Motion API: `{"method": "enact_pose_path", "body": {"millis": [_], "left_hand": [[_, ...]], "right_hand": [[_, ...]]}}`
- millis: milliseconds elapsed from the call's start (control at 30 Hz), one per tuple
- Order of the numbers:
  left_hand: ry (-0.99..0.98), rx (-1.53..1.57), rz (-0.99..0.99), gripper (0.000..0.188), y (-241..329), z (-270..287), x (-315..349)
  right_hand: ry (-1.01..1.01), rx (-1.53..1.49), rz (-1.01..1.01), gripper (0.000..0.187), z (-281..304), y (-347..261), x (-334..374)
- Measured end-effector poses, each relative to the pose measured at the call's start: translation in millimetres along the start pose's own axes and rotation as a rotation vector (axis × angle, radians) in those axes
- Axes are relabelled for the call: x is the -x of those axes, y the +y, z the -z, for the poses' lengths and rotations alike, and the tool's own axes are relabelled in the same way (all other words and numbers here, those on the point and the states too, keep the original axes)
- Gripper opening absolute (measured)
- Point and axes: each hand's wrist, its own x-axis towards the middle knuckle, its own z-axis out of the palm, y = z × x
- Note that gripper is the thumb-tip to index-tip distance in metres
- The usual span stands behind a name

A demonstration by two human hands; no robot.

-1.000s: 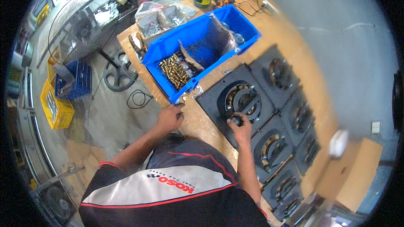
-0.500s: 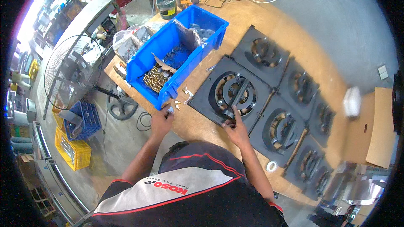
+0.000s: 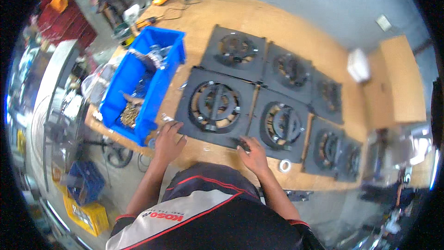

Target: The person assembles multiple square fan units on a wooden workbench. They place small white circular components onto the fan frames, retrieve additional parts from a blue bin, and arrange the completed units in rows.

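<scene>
Before me lies a square black panel (image 3: 185,117) with a round opening. A dark ring-shaped fitting (image 3: 226,106) sits in it, crossed by a dark bar (image 3: 213,104). My left hand (image 3: 169,142) rests at the panel's near left corner, palm down, its fingers stretched out and thumb apart, holding nothing. By the near right corner is my right hand (image 3: 253,152), thumb and fingers bent around a small dark patch. Blur hides whether that is the panel's corner or a separate part.
Left of the panel stands a blue bin (image 3: 157,115) holding brass-coloured fittings (image 3: 130,115). More black panels (image 3: 230,48) lie behind and to the right. A white tape roll (image 3: 285,165) is near the table's front edge. A cardboard box (image 3: 401,81) stands at right.
My view has turned to the right. My left hand has moved from beside the bin to the panel's left corner; my right hand has left the bar for the near right corner.
</scene>
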Motion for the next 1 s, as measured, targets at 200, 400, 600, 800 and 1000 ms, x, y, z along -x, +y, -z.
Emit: {"method": "enact_pose_path", "body": {"millis": [200,400,600,800,1000], "left_hand": [[-0.037,0.034,-0.276,0.066,81,3,-53],[-0.244,-0.157,-0.379,0.082,110,-23,-88],[-0.384,-0.319,-0.265,0.083,107,-55,-81],[-0.291,-0.264,-0.304,0.069,86,-74,-78],[-0.304,-0.247,-0.309,0.069,92,-72,-78]], "right_hand": [[0.391,0.317,0.018,0.055,78,11,-8],[0.463,0.6,-0.086,0.072,106,24,-5],[0.2,0.653,-0.284,0.077,68,18,-6],[0.14,0.649,-0.284,0.076,65,18,-7],[0.136,0.627,-0.277,0.071,69,23,-3]]}}
